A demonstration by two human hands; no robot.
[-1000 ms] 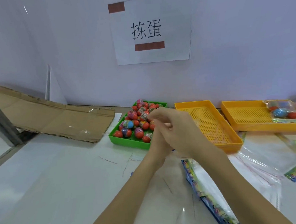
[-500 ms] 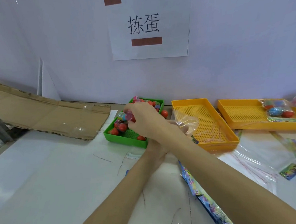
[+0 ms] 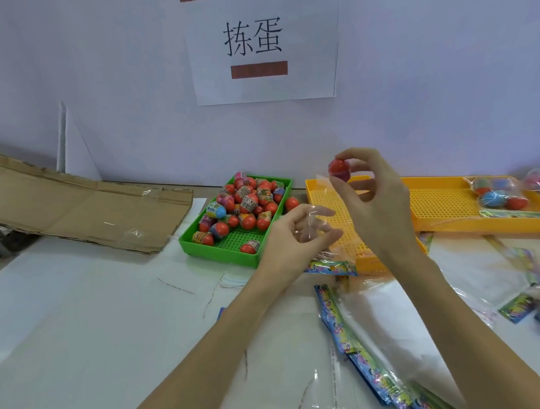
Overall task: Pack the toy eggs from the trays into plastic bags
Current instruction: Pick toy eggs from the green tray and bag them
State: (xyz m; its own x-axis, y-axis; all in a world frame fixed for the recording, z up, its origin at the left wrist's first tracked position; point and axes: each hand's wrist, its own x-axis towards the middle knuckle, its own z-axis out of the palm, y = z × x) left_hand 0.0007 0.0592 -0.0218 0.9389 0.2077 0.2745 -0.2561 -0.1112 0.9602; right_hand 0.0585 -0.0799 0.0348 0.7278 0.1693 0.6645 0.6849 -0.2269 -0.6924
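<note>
My right hand (image 3: 374,198) pinches a red toy egg (image 3: 340,169) between thumb and fingertips, raised above the near yellow tray (image 3: 328,197). Just below and to its left, my left hand (image 3: 299,234) grips a clear plastic bag (image 3: 319,223) whose printed header hangs down toward the table. The green tray (image 3: 227,254) left of both hands holds several red and multicoloured toy eggs (image 3: 246,202). One red egg (image 3: 291,203) lies just outside the green tray's right rim.
A far yellow tray (image 3: 446,212) at the right holds a filled bag of eggs (image 3: 497,193). Flat empty bags (image 3: 381,339) with printed headers lie on the white table at front right. Flattened cardboard (image 3: 73,210) lies at left. A paper sign (image 3: 262,43) hangs on the wall.
My right hand has lifted a red egg out of the green tray and carried it right, above the bag. My left hand has come into view holding the bag.
</note>
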